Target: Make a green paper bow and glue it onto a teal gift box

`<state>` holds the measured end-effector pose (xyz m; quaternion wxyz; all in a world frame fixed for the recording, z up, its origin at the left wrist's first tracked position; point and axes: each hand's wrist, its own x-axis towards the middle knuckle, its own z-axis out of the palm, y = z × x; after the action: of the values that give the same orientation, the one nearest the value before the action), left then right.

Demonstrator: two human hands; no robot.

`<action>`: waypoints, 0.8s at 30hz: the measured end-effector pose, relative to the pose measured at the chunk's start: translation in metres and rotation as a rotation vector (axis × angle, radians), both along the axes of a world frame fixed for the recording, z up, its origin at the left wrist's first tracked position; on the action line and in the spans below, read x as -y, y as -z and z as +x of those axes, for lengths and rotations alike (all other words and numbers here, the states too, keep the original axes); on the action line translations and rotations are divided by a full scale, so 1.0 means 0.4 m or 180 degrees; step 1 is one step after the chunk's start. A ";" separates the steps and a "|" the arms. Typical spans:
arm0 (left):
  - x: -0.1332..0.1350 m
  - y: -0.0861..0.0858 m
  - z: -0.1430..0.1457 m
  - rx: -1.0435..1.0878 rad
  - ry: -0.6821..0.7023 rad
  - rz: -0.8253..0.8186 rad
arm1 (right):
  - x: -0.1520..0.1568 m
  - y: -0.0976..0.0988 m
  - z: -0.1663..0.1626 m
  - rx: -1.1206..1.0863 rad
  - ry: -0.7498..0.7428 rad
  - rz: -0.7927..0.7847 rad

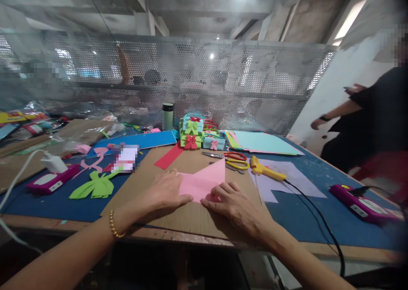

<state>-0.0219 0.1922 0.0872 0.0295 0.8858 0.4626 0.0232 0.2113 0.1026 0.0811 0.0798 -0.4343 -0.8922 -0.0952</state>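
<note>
A sheet of pink paper (199,184) lies folded on the brown cardboard (140,188) in front of me, one corner pointing up to the right. My left hand (164,190) rests on its left side, fingers extended and thumb stretched along the lower edge. At the lower right edge, my right hand (231,203) has curled fingers and a thumb pressed on the paper. Just beyond it are red-handled scissors (235,156) and yellow-handled scissors (237,164). A yellow glue gun (266,170) lies to their right.
Small decorated paper boxes (191,133) are stacked at the back beside a green thermos (167,116). A green paper bow (95,186) and purple power strip (52,180) lie left. Coloured sheets (267,142) and another purple strip (363,205) are right. A person (360,111) stands beyond.
</note>
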 end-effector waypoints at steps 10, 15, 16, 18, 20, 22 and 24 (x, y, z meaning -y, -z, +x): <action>-0.005 -0.011 0.004 -0.0089 0.0079 -0.0022 | 0.075 -0.028 0.112 -0.0065 0.0276 -0.0097; -0.001 -0.013 0.007 -0.0098 0.0082 0.0040 | 0.047 -0.039 0.045 -0.0308 -0.0016 -0.0043; -0.001 -0.013 0.007 -0.0107 0.0058 0.0048 | 0.036 -0.029 0.024 -0.0354 -0.0111 -0.0100; -0.001 -0.013 0.006 -0.0130 0.0017 0.0043 | 0.017 -0.004 -0.011 -0.0454 -0.0167 -0.0249; 0.003 -0.016 0.006 -0.0153 0.0035 0.0066 | 0.005 0.018 -0.030 -0.0572 -0.0115 -0.0365; 0.013 -0.022 0.009 -0.0136 0.0099 0.0208 | 0.001 0.031 -0.034 -0.0640 -0.0101 -0.0427; 0.029 -0.029 0.017 -0.0098 0.0222 0.0371 | 0.001 0.035 -0.028 -0.0641 -0.0129 -0.0440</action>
<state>-0.0149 0.1808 0.0990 -0.0284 0.9018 0.4298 0.0355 0.2000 0.1021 0.0670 0.1408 -0.4280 -0.8927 0.0122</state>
